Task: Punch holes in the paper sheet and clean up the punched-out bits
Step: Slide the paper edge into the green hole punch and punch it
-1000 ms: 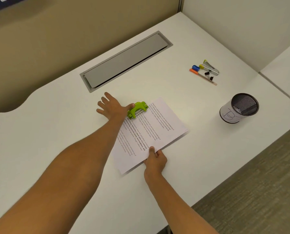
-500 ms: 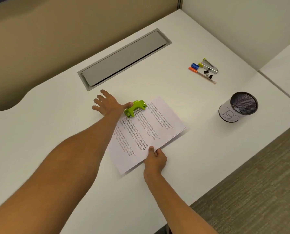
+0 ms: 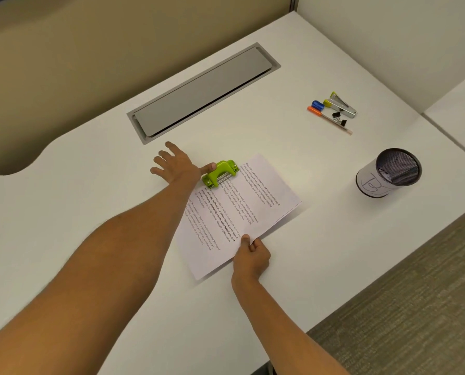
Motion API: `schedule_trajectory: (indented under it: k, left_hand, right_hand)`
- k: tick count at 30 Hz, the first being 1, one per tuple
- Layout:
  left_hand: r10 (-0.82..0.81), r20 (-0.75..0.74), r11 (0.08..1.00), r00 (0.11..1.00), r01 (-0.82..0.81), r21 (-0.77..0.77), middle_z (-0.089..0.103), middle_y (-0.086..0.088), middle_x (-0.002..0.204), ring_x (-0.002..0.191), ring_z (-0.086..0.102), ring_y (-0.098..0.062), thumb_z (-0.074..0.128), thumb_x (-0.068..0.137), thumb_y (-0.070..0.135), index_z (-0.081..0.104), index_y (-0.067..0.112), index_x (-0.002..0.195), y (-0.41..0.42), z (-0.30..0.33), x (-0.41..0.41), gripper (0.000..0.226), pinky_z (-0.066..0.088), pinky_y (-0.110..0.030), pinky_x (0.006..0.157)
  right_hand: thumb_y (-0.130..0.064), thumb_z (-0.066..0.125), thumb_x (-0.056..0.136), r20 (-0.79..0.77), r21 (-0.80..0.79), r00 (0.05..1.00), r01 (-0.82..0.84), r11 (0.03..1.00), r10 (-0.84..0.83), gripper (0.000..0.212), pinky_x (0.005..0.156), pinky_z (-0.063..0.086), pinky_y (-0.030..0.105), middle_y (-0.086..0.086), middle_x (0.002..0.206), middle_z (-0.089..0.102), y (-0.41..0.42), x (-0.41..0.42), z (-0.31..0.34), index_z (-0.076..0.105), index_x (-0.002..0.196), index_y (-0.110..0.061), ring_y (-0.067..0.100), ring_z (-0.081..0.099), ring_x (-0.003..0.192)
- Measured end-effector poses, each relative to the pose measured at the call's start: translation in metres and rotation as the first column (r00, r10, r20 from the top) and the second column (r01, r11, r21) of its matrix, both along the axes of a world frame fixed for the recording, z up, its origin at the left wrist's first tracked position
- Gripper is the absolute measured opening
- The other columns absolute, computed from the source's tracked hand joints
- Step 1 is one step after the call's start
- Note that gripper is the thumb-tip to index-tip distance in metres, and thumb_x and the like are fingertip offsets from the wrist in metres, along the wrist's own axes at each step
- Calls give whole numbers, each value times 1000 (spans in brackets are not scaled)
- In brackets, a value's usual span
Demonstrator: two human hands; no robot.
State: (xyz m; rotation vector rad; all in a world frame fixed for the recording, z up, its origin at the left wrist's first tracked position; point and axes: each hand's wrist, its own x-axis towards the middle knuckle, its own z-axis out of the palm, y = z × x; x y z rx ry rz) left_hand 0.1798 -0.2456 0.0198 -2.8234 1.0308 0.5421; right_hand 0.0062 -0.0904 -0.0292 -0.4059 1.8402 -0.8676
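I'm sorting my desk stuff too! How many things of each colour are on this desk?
Green: 1, hole punch
White: 1, paper sheet
Black: 3, mesh cup, two binder clips
Blue: 1, cap
Orange: 1, pen
Silver: 1, stapler
Total: 8

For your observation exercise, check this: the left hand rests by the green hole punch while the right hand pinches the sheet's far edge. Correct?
Not quite. In the head view the right hand pinches the near edge of the sheet. The left hand does rest by the green hole punch.
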Motion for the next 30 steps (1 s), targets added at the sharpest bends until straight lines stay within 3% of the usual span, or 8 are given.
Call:
schedule_trajectory:
  k: [3,6,10,13,18,24,27,30]
  left_hand:
    - [-9,-8,1000,1000,9,9,13,-24,160,148,12,-43,66,62,80,-3,8,154,0,-1,2,136,15,-60,115]
    - [-15,-20,1000,1000,15,13,12,-24,160,148,11,-44,66,61,80,-4,8,154,-2,-2,3,137,14,-61,115]
    - [-21,-23,1000,1000,22,20,12,-25,160,147,11,-44,66,60,81,-5,8,154,-3,-4,5,139,14,-62,114]
    - [-25,-22,1000,999,25,19,13,-25,159,147,11,-45,65,60,82,-5,8,154,-4,-5,5,138,14,-62,114]
    - [-38,-16,999,999,39,37,14,-26,159,146,13,-45,63,63,82,-4,7,154,-5,-8,6,136,16,-62,113]
    - [-41,-31,998,999,43,43,13,-26,159,147,12,-44,64,64,81,-5,7,154,-6,-8,6,135,15,-62,113]
    - [-42,-29,998,999,43,40,13,-25,160,147,12,-44,63,65,81,-5,8,154,-6,-9,6,134,15,-62,114]
    - [-38,-27,999,999,38,36,14,-25,160,147,13,-44,64,65,80,-5,8,154,-6,-9,6,133,16,-61,114]
  right_hand:
    - [-11,62,96,-13,-5,1000,9,1000,-9,27,71,51,29,22,74,69,0,2,1,61,75,6,15,54,64]
    - [-11,62,96,-13,-6,1000,8,1000,-8,27,70,52,28,22,75,69,-1,3,1,60,74,5,14,54,64]
    - [-10,62,96,5,-10,1000,0,1000,0,33,74,56,32,-1,62,64,-2,2,3,59,63,-16,14,58,64]
    - [-10,62,96,-4,-3,1000,-1,1000,1,32,71,54,31,9,60,61,-2,1,3,56,64,-5,15,53,62]
    - [-10,61,95,-54,-29,998,-26,999,25,35,64,46,24,0,55,58,-2,2,3,53,61,-9,14,47,55]
    - [-10,61,95,-96,-29,994,-49,998,46,38,64,39,28,16,57,44,-1,0,4,45,65,7,19,35,59]
    - [-10,61,95,-101,-36,994,-53,998,49,35,67,40,27,30,62,49,-1,0,4,50,73,15,19,39,62]
    - [-11,62,95,-102,-37,994,-51,998,47,37,64,40,25,19,55,47,-1,0,3,48,65,6,16,37,57]
